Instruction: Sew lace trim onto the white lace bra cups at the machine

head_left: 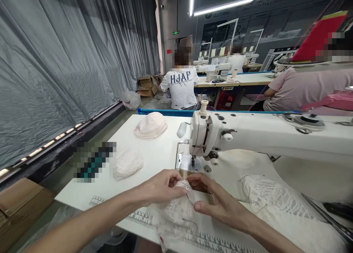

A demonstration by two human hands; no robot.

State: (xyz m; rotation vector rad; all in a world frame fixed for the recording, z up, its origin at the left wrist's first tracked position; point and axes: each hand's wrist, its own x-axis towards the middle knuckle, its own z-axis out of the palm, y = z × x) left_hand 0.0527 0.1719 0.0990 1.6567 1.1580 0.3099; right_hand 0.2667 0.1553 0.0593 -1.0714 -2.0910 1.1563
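A piece of white lace fabric (183, 205) with a sheer edge and loose dark threads hangs over the table's front edge. My left hand (165, 186) is closed on its upper end, the thumb pressed on top. Beside it, my right hand (212, 198) curves around the fabric's right edge; its index fingertip is close to the top of the piece, while the thumb is apart, lower down. I cannot tell whether it touches the cloth. Just beyond both hands is the needle area of a white sewing machine (204, 135), over a metal plate (184, 161).
A pale cup-shaped piece (151, 125) and a lace piece (129, 164) lie on the left of the white table (162, 146). More lace (275, 198) lies right, near dark scissors-like metal (325, 216). Rulers (140, 218) mark the front. Co-workers (180, 85) sit beyond.
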